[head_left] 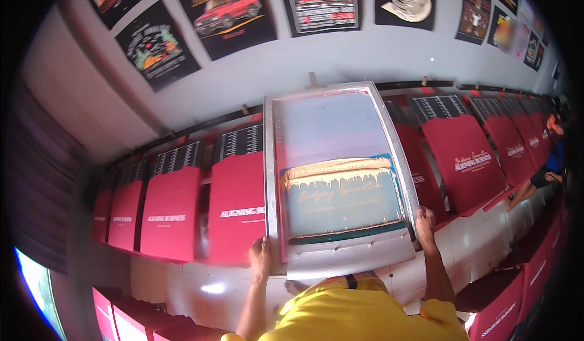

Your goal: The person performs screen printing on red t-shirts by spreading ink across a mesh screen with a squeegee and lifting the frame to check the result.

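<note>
A screen-printing frame [394,135] with silver edges is held level in front of my body. Its mesh [328,122] looks pale grey at the far end and carries a teal stencil area [340,204] nearer me. Across the stencil's far side lies a thick band of tan-gold ink [340,166], with drips running toward me. My left hand [260,254] is closed around the frame's near left edge. At the near right edge, my right hand [424,224] grips it too. A broad silver strip [353,259] spans the near end.
Red shirts [173,207] lie on a row of boards left of the frame, and more red shirts [467,165] continue to the right. Further red shirts [505,304] are behind on the lower right. Another person [555,161] is at the far right. Printed dark panels [228,16] hang on the wall.
</note>
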A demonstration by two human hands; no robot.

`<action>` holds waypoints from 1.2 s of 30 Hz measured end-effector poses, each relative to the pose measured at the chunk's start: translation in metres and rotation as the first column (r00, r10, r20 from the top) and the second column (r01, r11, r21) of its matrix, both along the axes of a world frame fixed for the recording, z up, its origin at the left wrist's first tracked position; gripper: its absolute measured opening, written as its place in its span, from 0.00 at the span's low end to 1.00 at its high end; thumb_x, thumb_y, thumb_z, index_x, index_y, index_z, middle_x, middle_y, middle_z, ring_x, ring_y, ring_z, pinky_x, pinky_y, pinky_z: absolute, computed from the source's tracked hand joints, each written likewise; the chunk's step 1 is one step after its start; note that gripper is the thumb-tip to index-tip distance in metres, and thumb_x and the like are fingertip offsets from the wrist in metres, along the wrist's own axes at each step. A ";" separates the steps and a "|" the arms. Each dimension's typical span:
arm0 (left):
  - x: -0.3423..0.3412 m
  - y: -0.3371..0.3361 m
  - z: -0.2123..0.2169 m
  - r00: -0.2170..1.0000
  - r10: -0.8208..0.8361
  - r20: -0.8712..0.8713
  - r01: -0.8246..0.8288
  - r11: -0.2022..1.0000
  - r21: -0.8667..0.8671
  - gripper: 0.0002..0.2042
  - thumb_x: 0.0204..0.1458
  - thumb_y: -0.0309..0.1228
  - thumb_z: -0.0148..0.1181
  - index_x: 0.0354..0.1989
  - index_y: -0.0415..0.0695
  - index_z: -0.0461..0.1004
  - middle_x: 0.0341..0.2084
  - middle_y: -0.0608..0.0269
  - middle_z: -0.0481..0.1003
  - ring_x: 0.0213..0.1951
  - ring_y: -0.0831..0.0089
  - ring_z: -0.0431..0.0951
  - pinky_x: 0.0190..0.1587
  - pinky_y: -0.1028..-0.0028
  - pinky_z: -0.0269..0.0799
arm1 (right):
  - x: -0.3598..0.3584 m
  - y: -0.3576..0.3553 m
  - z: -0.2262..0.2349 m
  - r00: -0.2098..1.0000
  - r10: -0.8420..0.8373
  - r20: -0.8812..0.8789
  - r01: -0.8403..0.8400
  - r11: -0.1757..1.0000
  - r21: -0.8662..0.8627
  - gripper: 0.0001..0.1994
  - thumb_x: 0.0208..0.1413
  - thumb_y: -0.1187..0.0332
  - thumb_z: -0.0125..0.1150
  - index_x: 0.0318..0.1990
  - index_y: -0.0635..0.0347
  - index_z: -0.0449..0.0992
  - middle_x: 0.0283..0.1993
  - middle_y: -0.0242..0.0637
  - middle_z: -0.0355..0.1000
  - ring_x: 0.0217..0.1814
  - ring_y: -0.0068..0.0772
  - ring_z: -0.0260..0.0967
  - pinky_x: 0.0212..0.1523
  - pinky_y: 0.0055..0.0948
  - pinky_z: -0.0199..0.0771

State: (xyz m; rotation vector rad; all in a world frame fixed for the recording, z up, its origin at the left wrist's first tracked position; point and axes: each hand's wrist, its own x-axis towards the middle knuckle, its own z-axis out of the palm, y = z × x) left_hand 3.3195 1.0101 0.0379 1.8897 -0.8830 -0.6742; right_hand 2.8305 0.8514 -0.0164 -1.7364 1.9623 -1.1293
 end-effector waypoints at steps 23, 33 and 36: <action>0.264 0.072 -0.012 0.975 0.041 0.219 -0.078 0.984 0.163 0.19 0.61 0.40 0.52 0.37 0.33 0.79 0.27 0.43 0.80 0.32 0.51 0.81 0.37 0.60 0.73 | 0.283 0.056 0.032 0.998 0.013 0.061 -0.033 0.936 0.350 0.18 0.62 0.60 0.50 0.39 0.68 0.80 0.41 0.58 0.77 0.46 0.58 0.75 0.49 0.45 0.73; 0.283 0.060 -0.023 0.979 -0.013 0.201 -0.028 0.979 0.201 0.18 0.60 0.39 0.53 0.43 0.33 0.78 0.34 0.41 0.80 0.38 0.51 0.80 0.42 0.59 0.72 | 0.298 0.057 0.037 0.999 0.015 0.040 -0.025 0.963 0.269 0.18 0.62 0.62 0.46 0.31 0.68 0.77 0.35 0.60 0.75 0.42 0.63 0.73 0.45 0.51 0.71; 0.288 0.060 -0.036 0.996 0.028 0.083 -0.046 0.975 0.216 0.19 0.59 0.39 0.55 0.45 0.33 0.78 0.36 0.41 0.80 0.41 0.52 0.80 0.45 0.60 0.72 | 0.295 0.055 0.025 1.000 0.022 -0.006 -0.019 0.967 0.254 0.17 0.62 0.63 0.46 0.30 0.68 0.76 0.35 0.59 0.75 0.41 0.63 0.73 0.44 0.51 0.71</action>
